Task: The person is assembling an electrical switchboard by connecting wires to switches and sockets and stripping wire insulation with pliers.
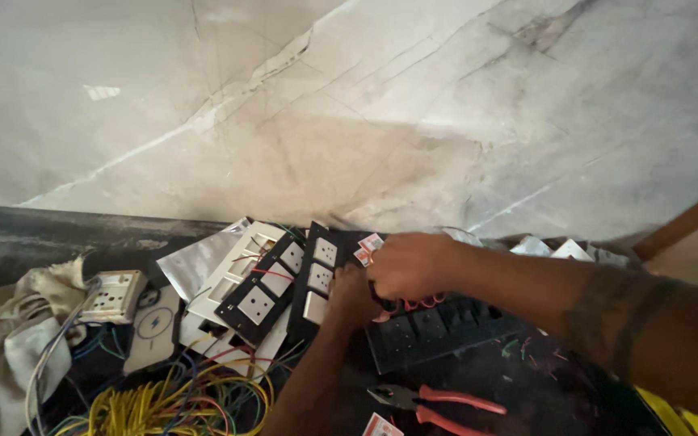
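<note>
My right hand (410, 264) reaches in from the right and grips a bunch of red wires (420, 304) at the top of a black switch panel (438, 329). Just to its left, my left hand (352, 297) comes up from below and rests closed on the same panel's left end, beside a black frame of white sockets (317, 278). Whether the left fingers hold anything is hidden. A second black socket frame (264, 291) and white cover plates (232, 270) lie further left.
Red-handled pliers (438, 404) lie below the panel. A tangle of yellow wires (167, 404) fills the lower left. A white extension socket box (112, 295), a flat white charger (152, 329) and a cloth (6, 347) sit at left. A marble wall (365, 105) rises behind.
</note>
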